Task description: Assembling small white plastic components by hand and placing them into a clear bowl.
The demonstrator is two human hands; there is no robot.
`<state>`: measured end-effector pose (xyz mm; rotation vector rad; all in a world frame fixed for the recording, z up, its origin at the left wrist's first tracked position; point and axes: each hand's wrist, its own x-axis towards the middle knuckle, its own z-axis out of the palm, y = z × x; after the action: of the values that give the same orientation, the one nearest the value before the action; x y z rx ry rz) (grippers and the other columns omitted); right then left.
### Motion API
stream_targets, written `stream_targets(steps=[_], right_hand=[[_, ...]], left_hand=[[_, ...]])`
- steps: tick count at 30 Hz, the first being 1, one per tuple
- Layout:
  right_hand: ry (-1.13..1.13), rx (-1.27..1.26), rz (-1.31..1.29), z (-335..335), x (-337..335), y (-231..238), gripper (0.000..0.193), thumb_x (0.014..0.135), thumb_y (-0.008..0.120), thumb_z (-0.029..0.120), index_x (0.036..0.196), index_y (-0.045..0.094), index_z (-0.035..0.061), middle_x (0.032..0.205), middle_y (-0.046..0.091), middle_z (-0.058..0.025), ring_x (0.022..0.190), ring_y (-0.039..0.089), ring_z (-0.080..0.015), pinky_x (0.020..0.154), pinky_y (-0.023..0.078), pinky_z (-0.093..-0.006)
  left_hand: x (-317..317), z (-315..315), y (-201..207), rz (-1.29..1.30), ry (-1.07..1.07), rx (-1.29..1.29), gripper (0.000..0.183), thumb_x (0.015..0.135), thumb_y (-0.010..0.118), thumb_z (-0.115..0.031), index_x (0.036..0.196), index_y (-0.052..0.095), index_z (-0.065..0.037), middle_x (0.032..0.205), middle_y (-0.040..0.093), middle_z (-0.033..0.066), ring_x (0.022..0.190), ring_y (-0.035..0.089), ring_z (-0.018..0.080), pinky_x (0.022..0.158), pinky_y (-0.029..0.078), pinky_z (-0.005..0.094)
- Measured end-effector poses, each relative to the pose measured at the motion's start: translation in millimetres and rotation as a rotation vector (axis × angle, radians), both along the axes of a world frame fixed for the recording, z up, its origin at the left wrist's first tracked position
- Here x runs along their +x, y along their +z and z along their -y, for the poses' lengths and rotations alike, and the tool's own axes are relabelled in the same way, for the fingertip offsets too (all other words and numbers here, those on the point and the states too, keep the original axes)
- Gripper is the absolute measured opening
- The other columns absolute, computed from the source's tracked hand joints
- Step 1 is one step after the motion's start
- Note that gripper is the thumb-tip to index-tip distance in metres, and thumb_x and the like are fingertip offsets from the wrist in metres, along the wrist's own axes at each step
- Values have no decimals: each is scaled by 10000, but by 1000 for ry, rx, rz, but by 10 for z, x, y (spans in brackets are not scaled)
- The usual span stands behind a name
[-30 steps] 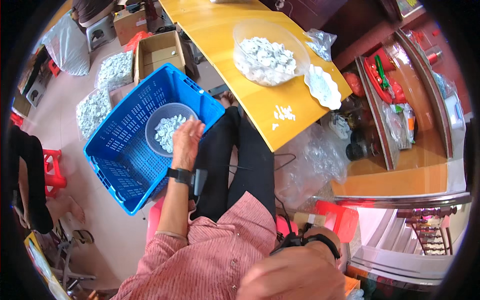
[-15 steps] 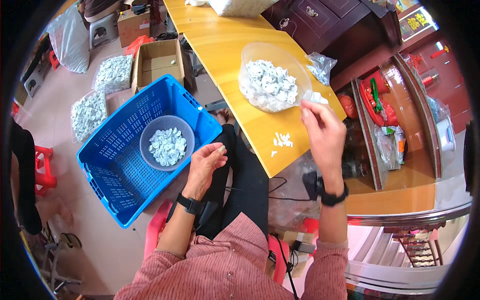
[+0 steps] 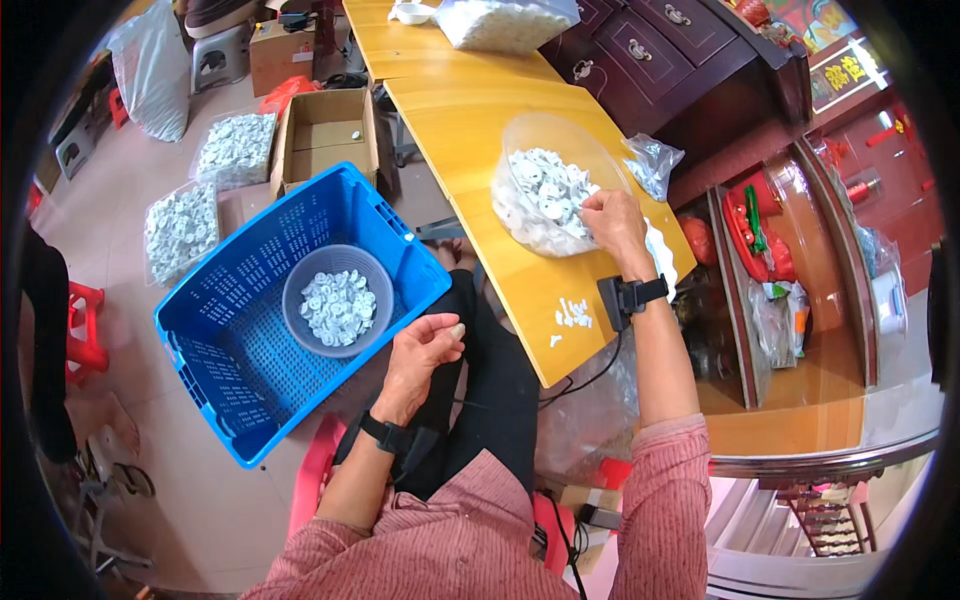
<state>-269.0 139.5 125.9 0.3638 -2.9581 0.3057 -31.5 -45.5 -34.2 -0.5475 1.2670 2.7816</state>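
Note:
My right hand (image 3: 615,228) reaches over the near right rim of a clear plastic bowl (image 3: 515,222). Its fingertips are pinched together on a small white plastic part at the edge of the heap (image 3: 550,182) inside. Over my lap, my left hand (image 3: 425,355) is held in a pinch, thumb against fingers; whatever it holds, if anything, is too small to make out. Left of it, a grey round basket (image 3: 292,318) of white ring-shaped parts (image 3: 338,308) stands in a blue plastic crate (image 3: 235,395). Several slim white pieces (image 3: 573,314) lie loose on the yellow table (image 3: 480,170).
A clear bag (image 3: 652,165) lies beyond the bowl, and a filled clear container (image 3: 510,25) stands at the table's far end. On the floor at left are an open cardboard box (image 3: 328,135) and two containers of white parts (image 3: 182,232). Shelves (image 3: 735,300) stand at right.
My right hand has moved from above the table beside the bowl forward and left onto the white parts in it. My left hand stays pinched over my lap. The whole view has shifted slightly.

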Motion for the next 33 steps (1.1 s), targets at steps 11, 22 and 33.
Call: stream_targets(steps=[11, 22, 33], right_hand=[[22, 82, -186, -26, -77, -100, 193, 817, 563, 111, 763, 716, 7, 855, 679, -277, 825, 663, -463, 743, 531, -518], [-18, 108, -93, -26, -112, -84, 205, 840, 583, 133, 829, 719, -20, 920, 692, -262, 846, 664, -452, 762, 531, -510], [108, -498, -461, -214, 370, -93, 131, 906, 611, 113, 905, 635, -16, 891, 634, -185, 755, 628, -344, 717, 508, -441]], left_hand=[[-1, -23, 62, -9, -24, -22, 300, 897, 717, -153, 1135, 636, 10, 963, 680, 68, 810, 651, 130, 727, 530, 249], [9, -30, 61, -21, -16, -19, 312, 891, 719, -160, 1130, 635, 21, 924, 667, 45, 795, 634, 117, 714, 514, 241], [23, -72, 140, -67, -70, -84, 327, 919, 702, -207, 1163, 628, -1, 1026, 682, 89, 850, 659, 147, 756, 533, 262]])
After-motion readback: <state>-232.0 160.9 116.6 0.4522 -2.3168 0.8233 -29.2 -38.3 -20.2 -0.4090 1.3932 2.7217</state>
